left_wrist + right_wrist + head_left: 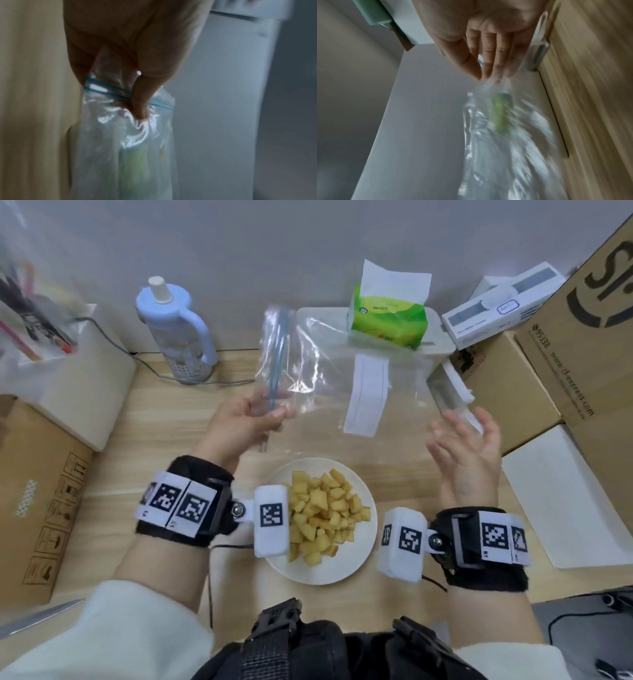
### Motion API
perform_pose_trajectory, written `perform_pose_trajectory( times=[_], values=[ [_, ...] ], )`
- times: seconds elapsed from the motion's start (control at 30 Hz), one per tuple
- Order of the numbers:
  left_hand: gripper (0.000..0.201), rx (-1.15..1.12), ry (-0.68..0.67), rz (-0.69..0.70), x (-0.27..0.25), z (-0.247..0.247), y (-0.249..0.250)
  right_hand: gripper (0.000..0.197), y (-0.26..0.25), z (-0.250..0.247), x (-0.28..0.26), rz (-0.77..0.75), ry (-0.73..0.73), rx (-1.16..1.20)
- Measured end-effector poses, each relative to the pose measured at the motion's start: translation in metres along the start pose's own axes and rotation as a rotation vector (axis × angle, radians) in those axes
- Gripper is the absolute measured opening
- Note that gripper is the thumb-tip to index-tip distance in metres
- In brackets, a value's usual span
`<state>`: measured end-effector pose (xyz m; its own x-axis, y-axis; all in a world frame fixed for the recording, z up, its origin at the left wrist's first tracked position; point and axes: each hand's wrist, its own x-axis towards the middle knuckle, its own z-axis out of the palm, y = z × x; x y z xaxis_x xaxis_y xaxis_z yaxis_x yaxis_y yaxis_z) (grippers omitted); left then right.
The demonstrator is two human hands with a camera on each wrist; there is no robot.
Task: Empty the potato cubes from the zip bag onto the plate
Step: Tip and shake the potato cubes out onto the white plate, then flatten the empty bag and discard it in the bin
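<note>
The potato cubes [322,515] lie heaped on the white plate [342,571], which sits on the wooden table [171,446] right in front of the person, between the two wrists. I can see no cube in the zip bag [342,378], which looks clear all through.

The bag is held up in the air beyond the plate, on its far side, spread out sideways with its blue zip strip at the left end. The left hand [245,419] grips it there: in the left wrist view the thumb and fingers [140,105] are curled and clamped on the bunched plastic just at the zip line [106,92]. A white label [368,395] shows on the bag's face.

The right hand [469,453] is raised to the right of the plate, palm turned inward, fingers straight and slightly apart. From the right wrist view its fingertips [489,70] sit at the bag's blurred corner [496,121]; whether they touch the plastic I cannot tell, but they are not curled round it.

Beyond the plate, seen partly through the bag, a green tissue pack [387,320] stands on a white box [435,337]. Further left of that, also beyond the plate, stands a pale blue bottle [178,333] with a white cap. Cardboard boxes [582,320] are stacked to the right of the plate, and another carton [41,501] stands to its left.
</note>
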<state>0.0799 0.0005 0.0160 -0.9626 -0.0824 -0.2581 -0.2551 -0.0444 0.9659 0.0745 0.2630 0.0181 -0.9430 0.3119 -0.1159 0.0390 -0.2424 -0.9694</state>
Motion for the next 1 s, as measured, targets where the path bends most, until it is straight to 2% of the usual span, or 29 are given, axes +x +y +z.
perform_pose_trajectory(
  times=[0.07, 0.17, 0.23, 0.27, 0.3, 0.33, 0.37, 0.43, 0.47, 0.53, 0.6, 0.63, 0.67, 0.73, 0.8, 0.87, 0.93, 1.0],
  values=[
    [0.029, 0.262, -0.087, 0.158, -0.003, -0.005, 0.023, 0.072, -0.005, 0.002, 0.002, -0.126, -0.049, -0.185],
    [0.025, 0.598, -0.236, 0.303, -0.008, -0.001, 0.058, 0.09, -0.014, 0.025, 0.001, -0.319, -0.327, -0.386],
    [0.021, 0.777, -0.253, 0.381, -0.009, 0.002, 0.076, 0.09, -0.02, 0.04, 0.003, -0.362, -0.483, -0.501],
    [0.02, 0.801, -0.226, 0.418, -0.009, 0.002, 0.083, 0.077, -0.023, 0.045, 0.004, -0.355, -0.5, -0.54],
    [0.018, 0.763, -0.168, 0.455, -0.009, 0.003, 0.088, 0.056, -0.026, 0.049, 0.005, -0.326, -0.488, -0.544],
    [0.015, 0.642, -0.081, 0.494, -0.008, 0.003, 0.091, 0.032, -0.028, 0.052, 0.004, -0.286, -0.47, -0.494],
    [0.011, 0.475, 0.023, 0.523, -0.007, 0.004, 0.091, 0.017, -0.028, 0.052, 0.004, -0.245, -0.451, -0.424],
    [0.012, 0.134, 0.187, 0.542, -0.003, 0.007, 0.084, 0.014, -0.025, 0.055, 0.002, -0.193, -0.398, -0.318],
    [0.015, -0.035, 0.196, 0.511, -0.002, 0.01, 0.076, 0.013, -0.023, 0.056, 0.002, -0.175, -0.37, -0.27],
    [0.023, -0.252, 0.061, 0.336, -0.002, 0.018, 0.054, 0.013, -0.021, 0.059, 0.002, -0.156, -0.306, -0.173],
    [0.038, -0.163, -0.122, 0.119, -0.007, 0.025, 0.027, 0.007, -0.019, 0.061, 0.003, -0.134, -0.269, -0.073],
    [0.033, -0.091, -0.165, 0.058, -0.011, 0.028, 0.015, 0.007, -0.019, 0.059, 0.004, -0.12, -0.284, -0.026],
    [0.024, -0.056, -0.151, 0.04, -0.013, 0.03, 0.006, 0.019, -0.018, 0.057, 0.006, -0.088, -0.328, 0.015],
    [0.014, -0.123, -0.032, 0.048, -0.014, 0.032, -0.002, 0.042, -0.017, 0.053, 0.005, 0.01, -0.473, -0.009],
    [0.01, -0.205, 0.076, 0.066, -0.013, 0.031, 0.0, 0.047, -0.011, 0.05, 0.0, 0.078, -0.609, -0.169],
    [0.009, -0.148, 0.16, 0.109, -0.012, 0.032, 0.005, 0.033, -0.008, 0.051, -0.006, 0.066, -0.552, -0.268],
    [0.02, -0.052, 0.258, 0.167, -0.01, 0.033, 0.005, 0.027, -0.006, 0.05, -0.007, 0.002, -0.442, -0.255],
    [0.027, -0.026, 0.306, 0.192, -0.009, 0.034, 0.005, 0.021, -0.005, 0.048, -0.006, -0.037, -0.416, -0.263]
  ],
)
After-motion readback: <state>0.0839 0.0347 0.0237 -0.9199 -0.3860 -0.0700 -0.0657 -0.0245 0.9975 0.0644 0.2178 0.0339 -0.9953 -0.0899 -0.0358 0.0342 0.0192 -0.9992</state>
